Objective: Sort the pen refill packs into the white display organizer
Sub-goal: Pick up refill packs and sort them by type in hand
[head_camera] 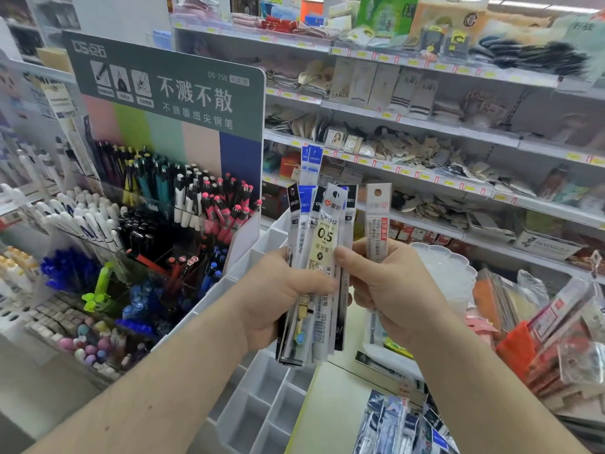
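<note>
Shop shelves behind; left hand grips an upright bundle of refill packs, right hand pinches one pack; white organizer lies directly below, nearer the left

Stationery shop: price-tagged shelves of packaged goods, pen display stand, stocked pens.

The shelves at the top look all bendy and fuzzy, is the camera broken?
Not broken: in the head view the wide lens bows the shelves toward the edges and leaves the goods there soft. The bundle of refill packs in the left hand stays sharp enough to read "0.5". The right hand holds a single pack. Even light, no hard shadows.
</note>
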Tool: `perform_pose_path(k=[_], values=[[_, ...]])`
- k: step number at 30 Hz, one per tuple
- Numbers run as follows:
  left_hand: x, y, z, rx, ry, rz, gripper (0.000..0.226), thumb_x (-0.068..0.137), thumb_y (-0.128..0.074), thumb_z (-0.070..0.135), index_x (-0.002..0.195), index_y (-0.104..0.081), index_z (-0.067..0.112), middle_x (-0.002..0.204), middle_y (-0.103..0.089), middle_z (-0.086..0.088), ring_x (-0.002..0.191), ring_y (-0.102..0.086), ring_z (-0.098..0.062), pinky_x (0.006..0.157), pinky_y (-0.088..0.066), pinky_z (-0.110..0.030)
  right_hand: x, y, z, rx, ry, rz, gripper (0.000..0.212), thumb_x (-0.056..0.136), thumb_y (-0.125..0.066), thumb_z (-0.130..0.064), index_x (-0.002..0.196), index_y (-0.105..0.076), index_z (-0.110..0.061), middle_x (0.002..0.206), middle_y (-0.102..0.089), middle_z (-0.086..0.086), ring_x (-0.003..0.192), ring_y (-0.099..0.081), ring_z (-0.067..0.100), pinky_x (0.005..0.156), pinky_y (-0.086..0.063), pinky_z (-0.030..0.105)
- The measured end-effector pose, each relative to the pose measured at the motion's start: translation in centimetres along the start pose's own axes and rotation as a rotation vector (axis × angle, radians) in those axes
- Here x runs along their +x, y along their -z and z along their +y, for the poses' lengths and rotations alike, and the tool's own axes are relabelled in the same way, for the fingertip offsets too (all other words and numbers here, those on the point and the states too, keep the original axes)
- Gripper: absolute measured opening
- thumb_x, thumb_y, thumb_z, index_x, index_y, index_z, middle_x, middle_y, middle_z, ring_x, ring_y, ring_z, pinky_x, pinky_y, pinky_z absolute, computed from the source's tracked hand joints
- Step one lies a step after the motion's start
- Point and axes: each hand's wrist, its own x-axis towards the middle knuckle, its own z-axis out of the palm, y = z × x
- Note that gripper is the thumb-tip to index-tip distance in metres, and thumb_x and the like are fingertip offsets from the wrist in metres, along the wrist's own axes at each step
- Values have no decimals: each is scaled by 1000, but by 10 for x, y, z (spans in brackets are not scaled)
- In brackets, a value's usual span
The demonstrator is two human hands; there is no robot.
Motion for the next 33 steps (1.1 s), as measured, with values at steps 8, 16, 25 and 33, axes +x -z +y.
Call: perform_pose_path(k=[8,16,25,33], values=[[0,5,6,53,-5,87,37,83,-66,-10,118,-61,1,104,-74,-19,96,-73,-36,88,-57,-55,1,0,1,21,4,101,17,99,-58,-14,83,-62,-10,65,-65,9,51,-45,18,42,-32,19],[-1,1,4,26,-53,136,35,87,-72,7,121,-63,11,104,-77,-6,96,-74,-22,86,-59,-46,1,-17,2,27,30,65,14,96,-62,-11,82,-65,-8,58,-66,-1,46,-57,10,41,-41,20],[-10,-3,4,235,-336,345,27,82,-78,7,93,-65,28,85,-77,5,83,-74,-12,79,-60,-34,9,-30,9,-142,207,294,34,80,-69,-18,81,-57,13,55,-45,7,45,-34,14,48,-29,26],[-12,3,7,32,-324,163,44,80,-72,-12,81,-79,32,91,-78,-5,89,-75,-22,78,-61,-35,0,-32,-6,149,-6,129,18,95,-62,-16,80,-61,-6,49,-57,0,31,-43,6,33,-33,15]])
